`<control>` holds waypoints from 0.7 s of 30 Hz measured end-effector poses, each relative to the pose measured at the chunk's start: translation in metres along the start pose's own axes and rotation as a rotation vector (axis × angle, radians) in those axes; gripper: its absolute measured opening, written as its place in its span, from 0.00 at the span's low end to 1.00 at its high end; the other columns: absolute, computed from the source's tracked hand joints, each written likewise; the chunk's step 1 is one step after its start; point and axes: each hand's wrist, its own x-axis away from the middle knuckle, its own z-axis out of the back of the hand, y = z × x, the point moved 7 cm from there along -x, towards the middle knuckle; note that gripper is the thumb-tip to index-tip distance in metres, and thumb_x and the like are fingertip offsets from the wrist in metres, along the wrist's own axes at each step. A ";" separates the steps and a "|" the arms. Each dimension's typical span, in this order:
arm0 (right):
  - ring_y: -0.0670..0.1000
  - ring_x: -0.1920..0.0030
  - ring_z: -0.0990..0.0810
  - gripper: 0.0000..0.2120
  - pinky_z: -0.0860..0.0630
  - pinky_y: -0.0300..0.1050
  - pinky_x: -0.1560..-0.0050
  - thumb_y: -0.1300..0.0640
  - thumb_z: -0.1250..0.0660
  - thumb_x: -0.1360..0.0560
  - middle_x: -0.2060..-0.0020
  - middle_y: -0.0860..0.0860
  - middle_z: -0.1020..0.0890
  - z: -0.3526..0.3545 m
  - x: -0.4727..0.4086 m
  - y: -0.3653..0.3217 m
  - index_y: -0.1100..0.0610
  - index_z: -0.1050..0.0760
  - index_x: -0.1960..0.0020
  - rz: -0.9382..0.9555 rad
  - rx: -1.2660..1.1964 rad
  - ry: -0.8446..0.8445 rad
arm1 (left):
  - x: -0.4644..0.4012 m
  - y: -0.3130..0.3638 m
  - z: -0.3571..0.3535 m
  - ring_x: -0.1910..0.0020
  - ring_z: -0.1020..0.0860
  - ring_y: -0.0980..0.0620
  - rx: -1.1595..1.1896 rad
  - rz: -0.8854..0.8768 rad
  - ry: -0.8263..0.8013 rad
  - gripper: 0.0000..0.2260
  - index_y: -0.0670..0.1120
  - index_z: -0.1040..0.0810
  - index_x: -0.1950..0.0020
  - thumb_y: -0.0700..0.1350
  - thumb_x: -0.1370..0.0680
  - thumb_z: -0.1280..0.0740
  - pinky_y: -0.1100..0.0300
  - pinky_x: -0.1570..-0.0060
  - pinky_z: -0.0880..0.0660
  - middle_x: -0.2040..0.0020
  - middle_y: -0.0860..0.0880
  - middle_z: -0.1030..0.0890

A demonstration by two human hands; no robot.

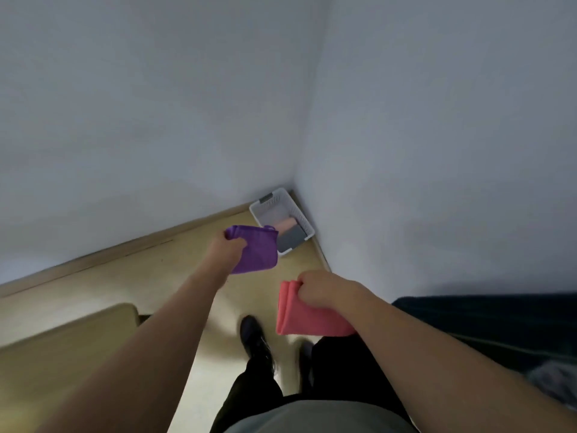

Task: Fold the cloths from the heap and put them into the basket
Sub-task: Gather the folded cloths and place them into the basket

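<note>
From the head view I see both of my hands out in front of me, each carrying a folded cloth. My left hand (229, 246), at the centre of the frame, has its fingers curled round the upper left edge of a purple cloth (257, 251), which hangs down and to the right of the fist. My right hand (315, 289), lower and to the right, pinches the top of a pink cloth (304, 317) with curled fingers; the cloth hangs below the hand, its folded layers showing at the left edge. The two cloths are near each other but apart.

The basket (271, 203) sits on the floor (93, 292) in the corner where the two walls meet, just above and right of the purple cloth in the frame; the cloth's upper right corner overlaps the basket's near side in my view. The basket is white, with holes in its walls. Inside it I see a pale peach cloth (288, 225) and a grey cloth (293, 237) lying side by side.

At the lower left of the frame is the corner of a desk (62, 345). A dark shoe (253, 334) stands on the floor below the hands.
</note>
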 end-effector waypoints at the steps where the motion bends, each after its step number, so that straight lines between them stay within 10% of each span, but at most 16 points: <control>1: 0.56 0.40 0.25 0.16 0.29 0.47 0.42 0.56 0.47 0.22 0.39 0.56 0.23 0.005 -0.009 -0.001 0.57 0.26 0.39 -0.003 0.032 -0.015 | -0.011 0.014 -0.001 0.55 0.21 0.44 -0.021 -0.006 -0.027 0.11 0.43 0.25 0.42 0.38 0.25 0.35 0.55 0.59 0.24 0.49 0.42 0.20; 10: 0.56 0.38 0.26 0.17 0.30 0.50 0.38 0.55 0.48 0.21 0.37 0.56 0.26 0.063 -0.104 0.017 0.57 0.33 0.34 0.005 0.105 -0.045 | -0.104 0.072 -0.023 0.61 0.23 0.50 0.025 0.001 -0.013 0.04 0.43 0.26 0.47 0.38 0.21 0.37 0.60 0.65 0.27 0.55 0.45 0.21; 21: 0.51 0.53 0.24 0.13 0.28 0.43 0.47 0.56 0.46 0.21 0.50 0.51 0.20 0.010 -0.374 0.077 0.58 0.25 0.44 0.082 0.351 0.097 | -0.367 -0.044 -0.126 0.50 0.22 0.43 0.076 0.119 -0.028 0.11 0.39 0.28 0.40 0.38 0.21 0.37 0.52 0.56 0.24 0.45 0.42 0.22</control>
